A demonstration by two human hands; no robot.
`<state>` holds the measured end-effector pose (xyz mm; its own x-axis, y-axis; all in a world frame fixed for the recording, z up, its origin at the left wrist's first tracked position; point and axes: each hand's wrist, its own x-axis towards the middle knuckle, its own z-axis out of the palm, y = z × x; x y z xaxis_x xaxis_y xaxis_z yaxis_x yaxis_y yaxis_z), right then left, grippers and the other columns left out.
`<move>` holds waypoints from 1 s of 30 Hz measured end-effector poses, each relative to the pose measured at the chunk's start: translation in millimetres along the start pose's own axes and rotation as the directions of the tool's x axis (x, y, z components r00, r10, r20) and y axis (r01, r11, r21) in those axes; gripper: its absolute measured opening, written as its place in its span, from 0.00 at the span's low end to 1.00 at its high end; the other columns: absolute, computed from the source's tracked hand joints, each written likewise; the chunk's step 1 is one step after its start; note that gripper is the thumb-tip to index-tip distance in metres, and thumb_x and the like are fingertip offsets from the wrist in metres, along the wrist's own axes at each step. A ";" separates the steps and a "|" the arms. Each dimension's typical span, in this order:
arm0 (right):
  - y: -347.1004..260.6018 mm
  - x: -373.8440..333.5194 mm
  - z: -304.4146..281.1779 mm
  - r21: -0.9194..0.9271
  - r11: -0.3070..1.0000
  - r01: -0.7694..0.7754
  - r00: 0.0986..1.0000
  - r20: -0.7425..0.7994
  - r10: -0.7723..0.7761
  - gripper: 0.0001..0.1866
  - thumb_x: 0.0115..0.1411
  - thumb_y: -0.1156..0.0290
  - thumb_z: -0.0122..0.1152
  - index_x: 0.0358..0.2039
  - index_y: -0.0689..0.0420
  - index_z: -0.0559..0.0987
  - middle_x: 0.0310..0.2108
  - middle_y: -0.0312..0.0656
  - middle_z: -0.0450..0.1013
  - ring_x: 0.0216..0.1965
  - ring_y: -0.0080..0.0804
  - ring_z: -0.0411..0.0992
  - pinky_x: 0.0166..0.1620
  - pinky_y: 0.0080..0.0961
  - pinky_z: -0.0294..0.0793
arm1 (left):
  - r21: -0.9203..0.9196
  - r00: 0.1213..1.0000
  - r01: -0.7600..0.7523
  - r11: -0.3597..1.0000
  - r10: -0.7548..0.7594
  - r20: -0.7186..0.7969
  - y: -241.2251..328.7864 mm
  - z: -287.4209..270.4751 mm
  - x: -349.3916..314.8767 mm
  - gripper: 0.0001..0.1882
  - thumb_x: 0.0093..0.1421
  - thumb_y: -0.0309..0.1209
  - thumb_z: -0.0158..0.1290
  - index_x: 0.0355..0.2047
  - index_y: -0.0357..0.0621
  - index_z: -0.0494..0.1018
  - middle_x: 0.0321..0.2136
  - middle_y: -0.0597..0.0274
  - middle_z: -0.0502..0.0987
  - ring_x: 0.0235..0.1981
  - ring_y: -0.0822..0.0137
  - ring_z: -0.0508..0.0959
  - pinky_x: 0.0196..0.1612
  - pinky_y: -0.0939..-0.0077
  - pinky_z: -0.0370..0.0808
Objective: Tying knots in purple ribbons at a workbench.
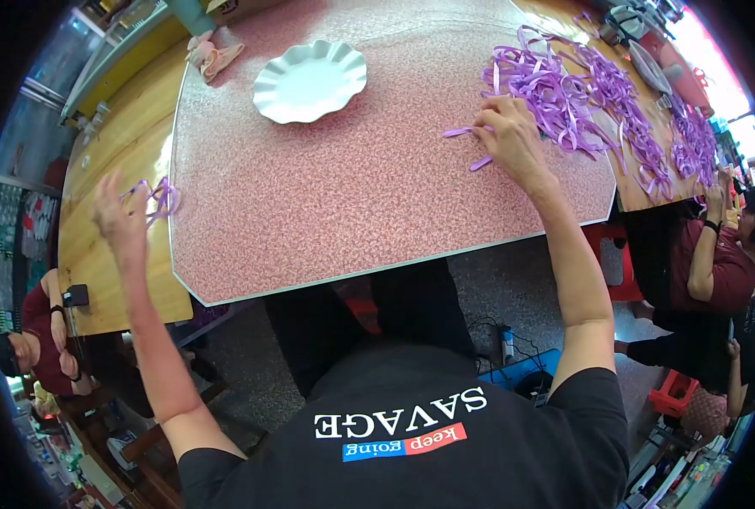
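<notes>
At the right of the pink speckled table mat (335, 187), my right hand (510, 140) pinches a strip of purple ribbon (457, 132) between thumb and fingers. Another ribbon end pokes out below the fingers. A tangled heap of purple ribbons (547, 85) lies just beyond this hand. My left hand (123, 219) is raised over the wooden tabletop at the left, fingers apart and slightly blurred by motion. Beside it, a few looped purple ribbons (165, 199) rest at the mat's left edge; whether any touches the fingers is hard to see.
A white dish with a wavy rim (309, 82) sits on the far part of the mat, with a crumpled pink cloth (213, 56) to its left. More purple ribbons (694, 146) spread along the right side. People in dark red tops sit at the left (44, 335) and right (708, 263).
</notes>
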<state>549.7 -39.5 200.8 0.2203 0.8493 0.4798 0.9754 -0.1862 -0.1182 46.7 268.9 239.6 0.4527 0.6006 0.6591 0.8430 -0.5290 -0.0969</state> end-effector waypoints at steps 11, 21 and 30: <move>-132.0 -9.0 -25.3 0.697 0.717 0.026 0.988 0.092 -0.125 0.03 0.58 0.79 0.61 0.33 0.62 0.76 0.29 0.43 0.72 0.27 0.30 0.73 0.30 0.24 0.70 | -0.871 0.931 -0.101 0.482 0.355 0.088 275.1 -52.3 -35.4 0.11 0.68 0.32 0.51 0.46 0.39 0.75 0.41 0.51 0.77 0.48 0.54 0.75 0.58 0.61 0.66; -144.6 -17.0 -22.9 0.773 0.634 0.019 1.000 -0.012 -0.016 0.08 0.56 0.75 0.71 0.38 0.57 0.84 0.27 0.35 0.73 0.26 0.21 0.68 0.27 0.21 0.66 | -0.915 0.884 0.381 0.134 0.237 0.403 275.9 -50.3 -46.3 0.12 0.70 0.34 0.49 0.32 0.38 0.72 0.25 0.56 0.74 0.28 0.57 0.74 0.39 0.63 0.69; -145.8 -10.2 -28.2 0.799 0.595 -0.088 0.996 0.090 0.026 0.08 0.55 0.77 0.71 0.37 0.58 0.86 0.21 0.34 0.70 0.23 0.20 0.64 0.25 0.21 0.62 | -0.799 0.718 0.585 0.139 0.369 0.590 262.4 -47.6 -31.2 0.17 0.72 0.39 0.46 0.36 0.36 0.74 0.30 0.56 0.77 0.34 0.62 0.77 0.41 0.67 0.71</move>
<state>405.6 -35.0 237.7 0.2434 0.8853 0.3962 0.5520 0.2095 -0.8071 240.0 82.8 229.1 0.8076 0.5897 -0.0020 0.1495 -0.2015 0.9680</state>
